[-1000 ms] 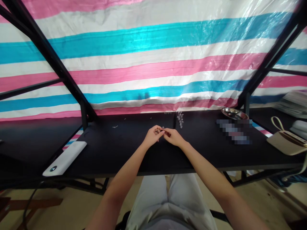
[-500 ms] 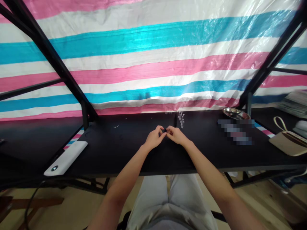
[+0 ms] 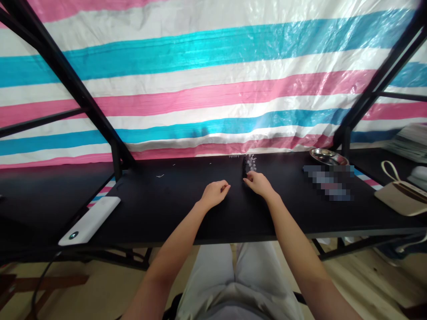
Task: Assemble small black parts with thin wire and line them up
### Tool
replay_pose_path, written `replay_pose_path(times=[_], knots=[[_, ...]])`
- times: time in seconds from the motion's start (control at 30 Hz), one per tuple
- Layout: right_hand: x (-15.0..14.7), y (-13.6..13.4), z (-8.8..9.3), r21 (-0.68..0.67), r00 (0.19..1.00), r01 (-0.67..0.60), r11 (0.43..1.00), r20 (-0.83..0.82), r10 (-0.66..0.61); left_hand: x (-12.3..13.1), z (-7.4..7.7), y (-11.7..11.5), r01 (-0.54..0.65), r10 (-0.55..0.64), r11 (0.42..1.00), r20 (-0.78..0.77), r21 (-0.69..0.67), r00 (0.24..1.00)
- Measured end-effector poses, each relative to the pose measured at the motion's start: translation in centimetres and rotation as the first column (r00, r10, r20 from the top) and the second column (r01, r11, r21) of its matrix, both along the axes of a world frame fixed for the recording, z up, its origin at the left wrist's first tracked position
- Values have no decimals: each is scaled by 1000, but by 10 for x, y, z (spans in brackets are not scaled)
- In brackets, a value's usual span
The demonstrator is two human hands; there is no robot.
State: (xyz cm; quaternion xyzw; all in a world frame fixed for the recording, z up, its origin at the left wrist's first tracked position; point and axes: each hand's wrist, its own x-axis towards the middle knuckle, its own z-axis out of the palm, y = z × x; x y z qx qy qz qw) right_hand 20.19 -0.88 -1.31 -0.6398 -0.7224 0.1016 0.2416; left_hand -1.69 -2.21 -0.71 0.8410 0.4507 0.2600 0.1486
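Note:
My left hand (image 3: 215, 194) rests low over the black table (image 3: 160, 204), its thumb and fingers closed together. Whatever it may hold is hidden. To its right, my right hand (image 3: 259, 183) has its fingers curled in a pinch at the near end of a row of small black pieces (image 3: 245, 165). Its fingertips are against or just beside that row; what lies between them is too small to make out. Small clear pieces (image 3: 252, 164) lie in a group along the row's right side, just beyond my right hand.
At the left lies a long white device (image 3: 91, 221). A shiny metal dish (image 3: 328, 156) stands at the back right, behind a blurred-out item (image 3: 328, 183). Farther right is a beige pouch (image 3: 402, 198). White scraps (image 3: 160, 176) lie left; a striped sheet (image 3: 213, 89) hangs behind.
My hands were together over a small dark piece. Now my right hand has moved right and forward to the black row. My left hand stays nearly in place, and the dark piece no longer shows.

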Motion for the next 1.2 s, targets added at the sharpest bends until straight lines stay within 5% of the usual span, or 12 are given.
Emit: replay_pose_path(times=[0.33, 0.53, 0.67, 0.87, 1.2], knots=[[-5, 4, -9, -121, 993, 75, 990, 105, -62, 0, -2, 0, 19, -19, 1000, 10, -3, 1000], [14, 8, -15, -170, 1000, 31, 985, 1, -31, -1, -2, 0, 13, -13, 1000, 3, 1, 1000], [24, 8, -16, -146, 994, 109, 983, -9, -111, -1, -2, 0, 18, -18, 1000, -9, 10, 1000], [21, 8, -17, -137, 982, 190, 972, 18, -190, 0, -2, -1, 36, -35, 999, -24, 15, 999], [23, 2, -9, -195, 984, 156, 968, -56, -169, 0, 0, -4, 37, -37, 999, -19, 33, 999]])
